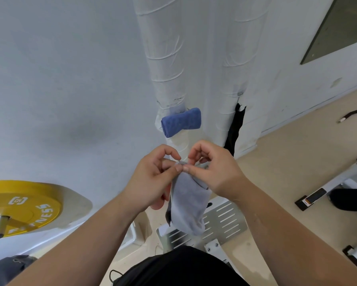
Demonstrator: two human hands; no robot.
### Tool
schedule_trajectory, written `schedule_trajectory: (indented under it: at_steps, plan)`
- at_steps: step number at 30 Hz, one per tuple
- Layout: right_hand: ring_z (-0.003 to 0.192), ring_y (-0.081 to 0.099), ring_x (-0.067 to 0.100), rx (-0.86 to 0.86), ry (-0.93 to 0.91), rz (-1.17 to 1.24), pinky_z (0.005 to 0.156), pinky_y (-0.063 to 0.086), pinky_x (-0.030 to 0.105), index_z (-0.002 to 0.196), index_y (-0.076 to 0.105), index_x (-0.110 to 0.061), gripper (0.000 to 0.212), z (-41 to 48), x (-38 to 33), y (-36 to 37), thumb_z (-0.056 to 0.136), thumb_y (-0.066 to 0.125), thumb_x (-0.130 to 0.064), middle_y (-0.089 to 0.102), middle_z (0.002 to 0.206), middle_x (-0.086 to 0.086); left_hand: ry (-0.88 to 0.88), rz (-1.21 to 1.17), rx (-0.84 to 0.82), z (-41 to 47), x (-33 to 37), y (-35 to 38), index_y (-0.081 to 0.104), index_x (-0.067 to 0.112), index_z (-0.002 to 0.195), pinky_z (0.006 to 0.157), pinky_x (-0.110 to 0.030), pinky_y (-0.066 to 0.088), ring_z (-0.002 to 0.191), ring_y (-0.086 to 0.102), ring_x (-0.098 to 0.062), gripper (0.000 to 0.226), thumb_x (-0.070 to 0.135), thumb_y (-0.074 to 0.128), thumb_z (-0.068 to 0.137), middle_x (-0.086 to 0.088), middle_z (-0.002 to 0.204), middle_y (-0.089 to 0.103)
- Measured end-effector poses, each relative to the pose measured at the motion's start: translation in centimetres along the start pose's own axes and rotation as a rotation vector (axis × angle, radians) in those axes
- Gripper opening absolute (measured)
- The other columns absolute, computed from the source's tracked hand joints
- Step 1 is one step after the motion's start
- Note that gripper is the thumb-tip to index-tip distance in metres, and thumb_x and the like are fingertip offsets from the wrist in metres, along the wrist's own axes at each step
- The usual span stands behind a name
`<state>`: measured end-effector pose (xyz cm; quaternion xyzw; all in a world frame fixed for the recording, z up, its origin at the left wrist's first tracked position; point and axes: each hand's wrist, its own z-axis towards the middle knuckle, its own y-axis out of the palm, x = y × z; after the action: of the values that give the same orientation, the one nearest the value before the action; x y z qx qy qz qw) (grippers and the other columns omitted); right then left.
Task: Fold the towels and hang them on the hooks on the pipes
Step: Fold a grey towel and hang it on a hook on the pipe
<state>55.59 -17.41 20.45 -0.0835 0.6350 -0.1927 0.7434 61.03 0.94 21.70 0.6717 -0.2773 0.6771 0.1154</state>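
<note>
One yellow weight plate [22, 207] on a steel bar is seen far left of the fingers. The left hand [152, 180] is curled, thumb and forefinger pinching the top edge of the grey towel [188, 205]. The towel is held folded and hangs below the fingertips. The same edge is pinched by the right hand [214, 172], thumbs touching. Just beyond the fingertips a folded blue towel [181, 121] is hung on the left pipe [163, 58]. Beyond the right knuckles a black towel [235, 129] is hung on the right pipe [237, 58]. A slotted metal plate [221, 221] is partly covered by the grey towel. Counted: three towels, two pipes.
</note>
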Motion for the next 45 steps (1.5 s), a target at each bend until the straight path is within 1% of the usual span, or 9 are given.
schedule_trajectory:
  at_steps: [3, 11, 15, 23, 27, 34, 38, 42, 45]
  plan:
    - [0.086, 0.061, 0.006, -0.051, 0.006, -0.077, 0.078, 0.044, 0.013, 0.088, 0.066, -0.027, 0.016, 0.0, 1.2, -0.4, 0.084, 0.081, -0.025, 0.067, 0.082, -0.012, 0.052, 0.042, 0.058, 0.5, 0.1, -0.7, 0.060, 0.026, 0.093, 0.059, -0.037, 0.047, 0.058, 0.052, -0.029, 0.022, 0.005, 0.059, 0.100, -0.031, 0.078, 0.066]
    - [0.118, 0.046, 0.013, -0.189, -0.047, -0.533, 0.102, 0.037, 0.033, 0.086, 0.066, -0.030, 0.014, 1.8, 3.8, -2.8, 0.087, 0.075, -0.040, 0.055, 0.125, -0.008, 0.142, 0.159, 0.160, 2.4, 2.4, -3.9, 0.065, 0.035, 0.089, 0.068, -0.032, 0.040, 0.073, 0.048, -0.021, 0.032, 0.007, 0.055, 0.102, -0.027, 0.083, 0.057]
    - [0.072, 0.056, -0.001, -0.193, -0.045, -0.423, 0.065, 0.039, 0.016, 0.086, 0.052, -0.029, 0.019, 3.8, 0.7, -5.6, 0.094, 0.067, -0.037, 0.061, 0.082, -0.018, 0.135, 0.120, 0.166, 3.0, 3.5, -4.9, 0.065, 0.032, 0.094, 0.051, -0.015, 0.035, 0.059, 0.043, -0.008, 0.033, 0.002, 0.053, 0.102, 0.001, 0.069, 0.055]
    - [0.070, 0.056, 0.024, -0.043, -0.101, 0.264, 0.067, 0.045, 0.036, 0.107, 0.050, -0.027, 0.028, 6.1, -5.2, -7.5, 0.099, 0.059, -0.002, 0.061, 0.073, 0.023, 0.220, 0.046, -0.004, 3.8, 8.4, -6.6, 0.061, 0.019, 0.114, 0.061, -0.012, 0.043, 0.066, 0.054, -0.008, 0.039, -0.014, 0.047, 0.099, -0.007, 0.087, 0.063]
    - [0.075, 0.051, 0.031, -0.026, -0.114, 0.476, 0.068, 0.040, 0.042, 0.100, 0.049, -0.031, 0.030, 6.4, -6.3, -7.1, 0.101, 0.053, -0.002, 0.059, 0.082, 0.024, 0.163, -0.053, -0.171, 4.6, 10.1, -7.7, 0.065, 0.035, 0.120, 0.071, -0.029, 0.045, 0.088, 0.059, -0.021, 0.066, -0.015, 0.052, 0.079, -0.006, 0.110, 0.069]
    - [0.066, 0.046, 0.012, 0.003, -0.220, 0.218, 0.063, 0.035, 0.025, 0.060, 0.059, -0.029, 0.052, 6.7, -6.7, -6.7, 0.082, 0.046, 0.016, 0.053, 0.064, -0.007, 0.064, 0.085, -0.524, 5.8, 13.4, -6.5, 0.066, 0.023, 0.117, 0.087, -0.045, 0.059, 0.106, 0.068, -0.029, 0.040, 0.002, 0.067, 0.084, -0.015, 0.125, 0.067]
    - [0.067, 0.055, 0.007, 0.003, -0.185, 0.219, 0.065, 0.043, 0.017, 0.060, 0.067, -0.025, 0.049, 6.7, -6.3, -7.0, 0.079, 0.045, 0.014, 0.063, 0.065, -0.009, 0.078, 0.341, -0.462, 6.9, 14.4, -5.4, 0.078, 0.021, 0.105, 0.099, -0.059, 0.053, 0.111, 0.068, -0.037, 0.035, -0.002, 0.062, 0.085, -0.012, 0.115, 0.074]
    - [0.068, 0.059, 0.003, -0.069, -0.043, 0.313, 0.067, 0.044, 0.011, 0.068, 0.074, -0.015, 0.033, 6.5, -4.3, -7.3, 0.082, 0.057, 0.011, 0.068, 0.067, -0.007, 0.051, 0.324, -0.330, 7.6, 14.5, -4.7, 0.081, 0.024, 0.105, 0.098, -0.048, 0.057, 0.108, 0.071, -0.032, 0.045, -0.005, 0.058, 0.078, -0.008, 0.109, 0.078]
    - [0.091, 0.069, 0.012, -0.215, 0.024, 0.290, 0.089, 0.053, 0.025, 0.079, 0.081, -0.025, 0.032, 6.0, -1.6, -6.5, 0.080, 0.071, 0.005, 0.078, 0.089, 0.003, 0.039, 0.285, -0.271, 8.1, 14.4, -4.9, 0.081, 0.024, 0.107, 0.089, -0.037, 0.059, 0.101, 0.073, -0.025, 0.048, -0.007, 0.057, 0.080, -0.008, 0.107, 0.078]
